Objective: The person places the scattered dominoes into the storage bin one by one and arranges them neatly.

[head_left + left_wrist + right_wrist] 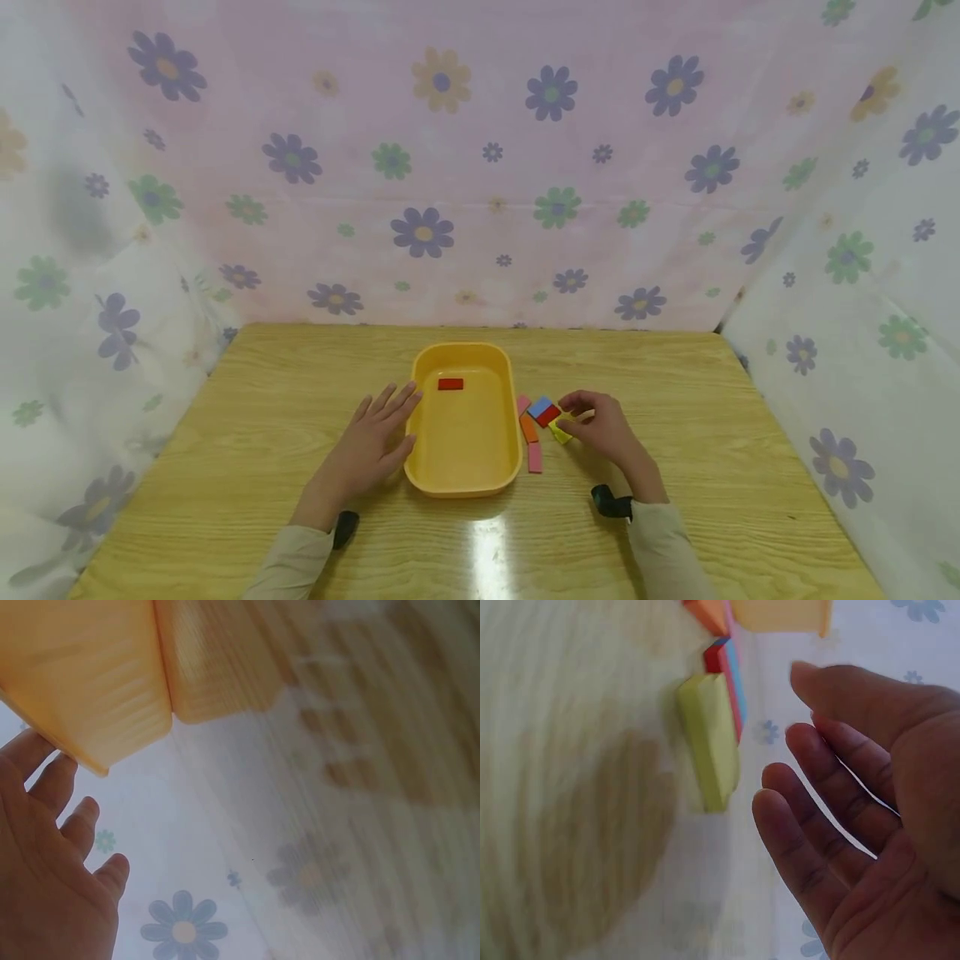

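Sleeves [667, 550]: beige, at the lower left and lower right of the head view, a black strap [617, 504] at the right wrist.
Left hand [363, 450]: released, fingers spread, some fingertips at the left rim of the yellow tub [461, 446], lower centre.
Right hand [609, 427]: released, fingers loosely bent, right of centre, just beside the yellow block [712, 742].
Loose blocks: right of the tub, on the wooden desk [217, 442]; nearest a pink block [535, 458], then an orange block [529, 429], a red block [550, 415] against a blue block [540, 406], another pink block [522, 404].
Tub's content: a second red block [451, 384], towards the far end.
Backdrop: flowered cloth [465, 283], across the upper frame.
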Demonstrator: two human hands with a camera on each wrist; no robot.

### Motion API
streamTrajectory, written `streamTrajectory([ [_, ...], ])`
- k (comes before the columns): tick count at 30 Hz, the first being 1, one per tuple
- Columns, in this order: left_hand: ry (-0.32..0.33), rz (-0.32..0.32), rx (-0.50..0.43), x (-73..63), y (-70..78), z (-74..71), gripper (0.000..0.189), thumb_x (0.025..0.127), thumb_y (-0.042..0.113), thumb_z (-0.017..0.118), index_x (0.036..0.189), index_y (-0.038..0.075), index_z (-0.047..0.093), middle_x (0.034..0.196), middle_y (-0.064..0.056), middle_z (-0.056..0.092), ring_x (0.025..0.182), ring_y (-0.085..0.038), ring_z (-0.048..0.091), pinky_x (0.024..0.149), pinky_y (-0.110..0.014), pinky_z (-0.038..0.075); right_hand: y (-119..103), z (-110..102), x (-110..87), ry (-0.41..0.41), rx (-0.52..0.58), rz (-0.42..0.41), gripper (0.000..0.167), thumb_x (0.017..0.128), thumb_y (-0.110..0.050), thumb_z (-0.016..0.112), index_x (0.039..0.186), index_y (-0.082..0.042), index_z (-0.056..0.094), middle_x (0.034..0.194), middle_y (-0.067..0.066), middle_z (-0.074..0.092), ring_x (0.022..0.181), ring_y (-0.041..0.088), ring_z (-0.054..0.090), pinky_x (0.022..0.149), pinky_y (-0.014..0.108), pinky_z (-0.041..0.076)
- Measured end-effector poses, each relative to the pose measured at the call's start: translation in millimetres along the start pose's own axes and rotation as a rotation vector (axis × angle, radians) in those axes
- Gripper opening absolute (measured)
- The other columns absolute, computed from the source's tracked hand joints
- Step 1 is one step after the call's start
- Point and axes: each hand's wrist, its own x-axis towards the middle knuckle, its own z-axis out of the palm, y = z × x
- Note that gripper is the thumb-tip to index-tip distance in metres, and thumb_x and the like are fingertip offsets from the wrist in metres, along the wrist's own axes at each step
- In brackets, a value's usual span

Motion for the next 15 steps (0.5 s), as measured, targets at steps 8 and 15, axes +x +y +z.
streamTrajectory([
  [8, 0.010, 0.007, 0.000, -0.4, 0.7, -0.3, 0.062, 0.100, 0.025, 0.060, 0.157, 0.008, 0.040, 0.164, -0.010, 0.034, 0.151, -0.044, 0.028, 0.119, -0.070, 0.018, 4, 2, -11.9, -0.061, -0.116, 0.026, 0.028, 0.082, -0.004, 0.083, 0.108, -0.001, 0.070, 0.107, 0.010, 0.071, 0.098, 0.024, 0.063, 0.083, 0.037, 0.056],
  [15, 0.009, 0.004, -0.013, -0.3, 3.3, -2.1, 0.063, 0.100, 0.024, 0.061, 0.157, 0.007, 0.040, 0.164, -0.011, 0.035, 0.151, -0.043, 0.028, 0.119, -0.070, 0.018, 5, 0, -18.1, -0.070, -0.193, 0.019, 0.025, 0.081, -0.005, 0.084, 0.102, -0.002, 0.070, 0.101, 0.006, 0.071, 0.089, 0.020, 0.061, 0.081, 0.038, 0.054],
])
